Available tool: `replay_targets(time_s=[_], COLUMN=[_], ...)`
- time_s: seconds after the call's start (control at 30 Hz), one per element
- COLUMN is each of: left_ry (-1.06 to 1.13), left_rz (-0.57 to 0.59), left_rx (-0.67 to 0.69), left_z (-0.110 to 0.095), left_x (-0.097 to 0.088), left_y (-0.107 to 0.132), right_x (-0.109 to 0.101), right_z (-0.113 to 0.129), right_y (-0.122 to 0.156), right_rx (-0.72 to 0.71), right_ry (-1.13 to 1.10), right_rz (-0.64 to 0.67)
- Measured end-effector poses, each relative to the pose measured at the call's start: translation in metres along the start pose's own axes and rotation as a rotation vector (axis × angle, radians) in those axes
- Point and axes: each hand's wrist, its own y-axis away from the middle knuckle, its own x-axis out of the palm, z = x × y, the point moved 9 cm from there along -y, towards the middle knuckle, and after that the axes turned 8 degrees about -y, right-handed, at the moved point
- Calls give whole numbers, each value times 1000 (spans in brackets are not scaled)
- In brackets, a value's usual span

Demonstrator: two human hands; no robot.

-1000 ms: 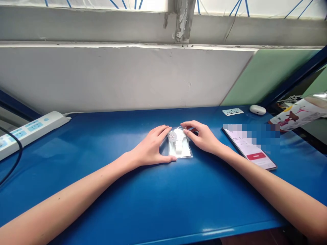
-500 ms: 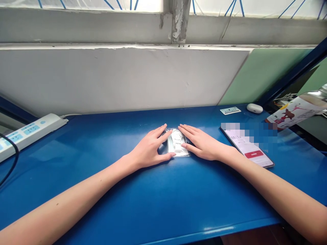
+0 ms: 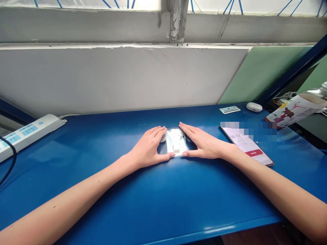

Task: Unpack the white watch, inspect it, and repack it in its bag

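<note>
A small clear plastic packet [image 3: 176, 142] with a white part inside lies flat on the blue table [image 3: 163, 197] at the centre. My left hand [image 3: 148, 148] rests flat on the table at the packet's left edge, fingers stretched out, thumb touching the packet's near corner. My right hand [image 3: 201, 141] lies flat at the packet's right edge, fingers extended together, thumb at the near right corner. Both hands frame the packet and neither lifts it.
A phone [image 3: 246, 144] with a lit screen lies right of my right hand. Behind it are a small white card [image 3: 229, 109] and a white earbud case [image 3: 254, 107]. A printed bottle [image 3: 298, 109] lies at the far right. A white power strip [image 3: 25, 131] sits at the left.
My right hand went from a curled pinch at the packet's top to lying flat along its right edge. My left hand stayed at the left edge.
</note>
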Motion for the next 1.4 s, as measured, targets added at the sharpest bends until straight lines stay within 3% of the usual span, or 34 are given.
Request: replay_targets(time_s=[0.9,1.4], left_ry=[12,17], left_rz=[-28,-72], left_rx=[-39,-23], left_z=[2,1], left_x=[-2,-4], left_y=[2,3], right_x=[4,4], right_z=[-5,-6], right_y=[0,0], right_rx=[109,95], right_ry=[1,4], right_rz=[118,91])
